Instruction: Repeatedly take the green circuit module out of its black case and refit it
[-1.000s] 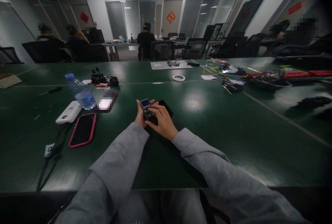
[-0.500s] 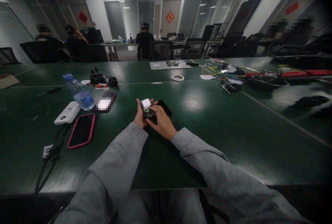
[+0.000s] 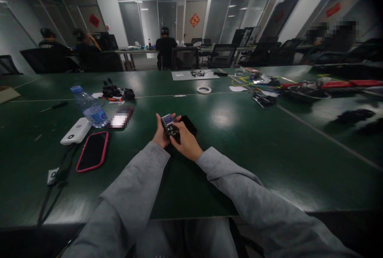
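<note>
A small dark electronic device [image 3: 168,120] with a little screen at its top rests in my left hand [image 3: 160,133], whose fingers are wrapped round it from the left and below. The screen shows a dim bluish-grey picture. My right hand [image 3: 188,142] lies over the device's lower right part, thumb and fingers touching it. Just behind my right hand, a black box-like object [image 3: 189,124] sits on the green table [image 3: 254,170].
On the left are a pink-edged phone [image 3: 93,151], a white power bank [image 3: 76,131] with a cable, a tilted water bottle [image 3: 95,114] and another phone [image 3: 121,118]. Farther back lie a tape roll [image 3: 204,90], a grey board [image 3: 179,75] and wires [image 3: 263,80]. People sit beyond.
The device's screen has turned from bright white to a darker bluish-grey picture. The view has shifted slightly. Both hands keep nearly the same hold.
</note>
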### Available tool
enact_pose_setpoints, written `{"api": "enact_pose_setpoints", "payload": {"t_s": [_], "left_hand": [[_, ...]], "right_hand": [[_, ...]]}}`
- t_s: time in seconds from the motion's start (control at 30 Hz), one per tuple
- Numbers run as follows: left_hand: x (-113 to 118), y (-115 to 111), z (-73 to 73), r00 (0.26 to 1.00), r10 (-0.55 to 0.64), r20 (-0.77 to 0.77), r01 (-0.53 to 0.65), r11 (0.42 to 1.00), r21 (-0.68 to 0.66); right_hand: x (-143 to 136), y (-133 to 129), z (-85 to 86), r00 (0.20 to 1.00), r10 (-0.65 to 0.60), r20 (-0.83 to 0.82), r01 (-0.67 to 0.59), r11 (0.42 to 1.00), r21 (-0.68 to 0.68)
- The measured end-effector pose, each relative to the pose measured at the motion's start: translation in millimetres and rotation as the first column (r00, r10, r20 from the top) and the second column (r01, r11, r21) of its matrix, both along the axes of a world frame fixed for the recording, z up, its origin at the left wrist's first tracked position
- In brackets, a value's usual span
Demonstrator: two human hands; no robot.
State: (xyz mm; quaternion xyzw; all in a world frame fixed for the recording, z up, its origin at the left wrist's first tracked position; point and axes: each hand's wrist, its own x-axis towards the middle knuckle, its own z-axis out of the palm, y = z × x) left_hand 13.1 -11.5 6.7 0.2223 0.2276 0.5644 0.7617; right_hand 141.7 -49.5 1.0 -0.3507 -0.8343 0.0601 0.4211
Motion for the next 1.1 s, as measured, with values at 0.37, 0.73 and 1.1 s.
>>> {"api": "enact_pose_setpoints", "payload": {"t_s": [0.37, 0.73, 1.1], "left_hand": [[0.6, -2.6, 3.0, 1.0, 0.013, 0.003, -0.013, 1.0, -0.012], [-7.2, -8.3, 10.6, 0.998, -0.057, -0.015, 0.057, 0.998, 0.009], [-8.8, -10.2, 11.6, 0.991, -0.133, 0.01, 0.131, 0.987, 0.093]], "right_hand": [[0.1, -1.4, -3.7, 0.999, -0.01, -0.033, 0.007, 0.995, -0.097], [1.8, 2.8, 1.0, 0.936, 0.034, -0.35, -0.142, 0.947, -0.289], [11.3, 11.9, 22.0, 0.581, -0.095, -0.808, -0.72, 0.403, -0.565]]}}
